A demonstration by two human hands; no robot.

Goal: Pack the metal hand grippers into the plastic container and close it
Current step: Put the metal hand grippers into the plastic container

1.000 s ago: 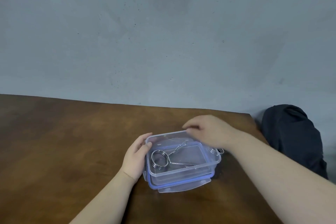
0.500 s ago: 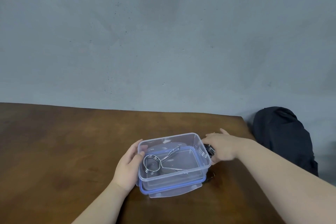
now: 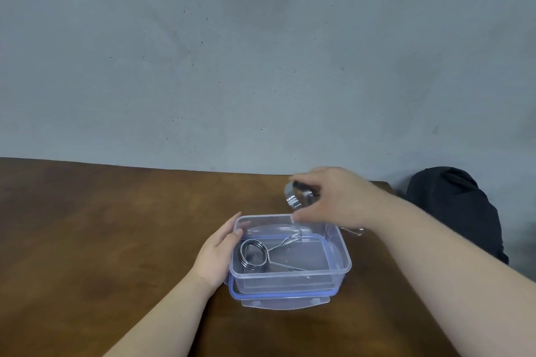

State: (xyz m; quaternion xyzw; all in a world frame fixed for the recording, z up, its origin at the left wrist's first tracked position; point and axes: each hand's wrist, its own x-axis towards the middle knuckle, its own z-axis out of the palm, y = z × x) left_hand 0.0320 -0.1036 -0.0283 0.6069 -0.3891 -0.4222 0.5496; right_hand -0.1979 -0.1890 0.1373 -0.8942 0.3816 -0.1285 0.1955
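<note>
A clear plastic container point(image 3: 338, 262) stands on its blue-rimmed lid point(image 3: 285, 297) on the brown table. One metal hand gripper point(image 3: 255, 253), a wire coil with two thin arms, lies inside it. My left hand point(image 3: 217, 252) rests flat against the container's left wall. My right hand point(image 3: 333, 197) hovers above the container's far right corner and holds a second metal hand gripper point(image 3: 295, 197); its coil sticks out to the left of my fingers. Part of a wire arm point(image 3: 352, 230) shows below my wrist.
The wooden table point(image 3: 101, 240) ends at a grey wall behind and at an edge on the right. A dark bag or cloth bundle point(image 3: 458, 211) sits beyond the table's right edge.
My right hand took the second hand gripper from the table right of the container and lifted it above the far right corner. My left hand stayed on the container's left wall.
</note>
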